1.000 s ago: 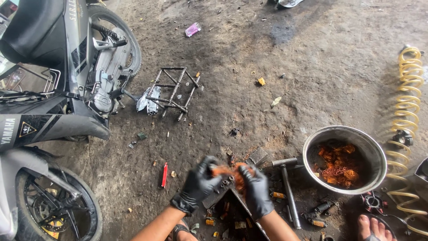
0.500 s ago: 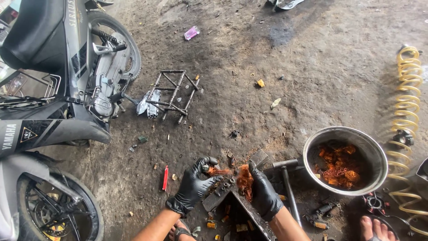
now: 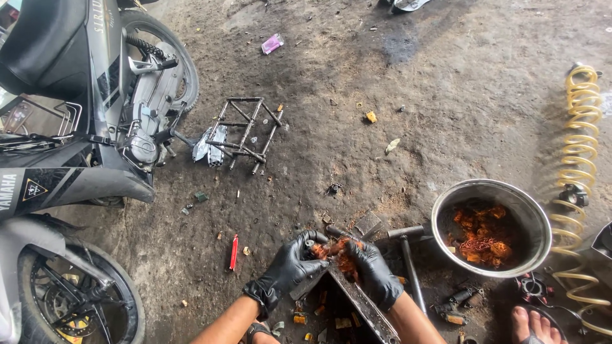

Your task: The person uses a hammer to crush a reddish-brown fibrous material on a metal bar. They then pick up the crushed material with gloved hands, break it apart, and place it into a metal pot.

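Note:
Both my hands wear black gloves and meet over a slanted metal bar [image 3: 363, 304] near the bottom middle. My left hand [image 3: 290, 267] grips a small round metal part with copper wire on it [image 3: 317, 248]. My right hand [image 3: 373, 271] holds the same clump of reddish copper wire [image 3: 341, 255] from the other side, fingers curled into it. A round metal bowl [image 3: 529, 210] to the right holds more tangled copper wire [image 3: 484, 239].
A hammer [image 3: 408, 255] lies between my hands and the bowl. Two grey motorbikes [image 3: 95, 127] stand at the left. A small metal rack [image 3: 245, 130], a red pen-like tool [image 3: 233, 252], a yellow coiled hose [image 3: 583, 165] and a bare foot [image 3: 535, 325] are around me.
My hands have come back together on the wire clump after my right hand had pulled wire slightly away. The view has barely shifted.

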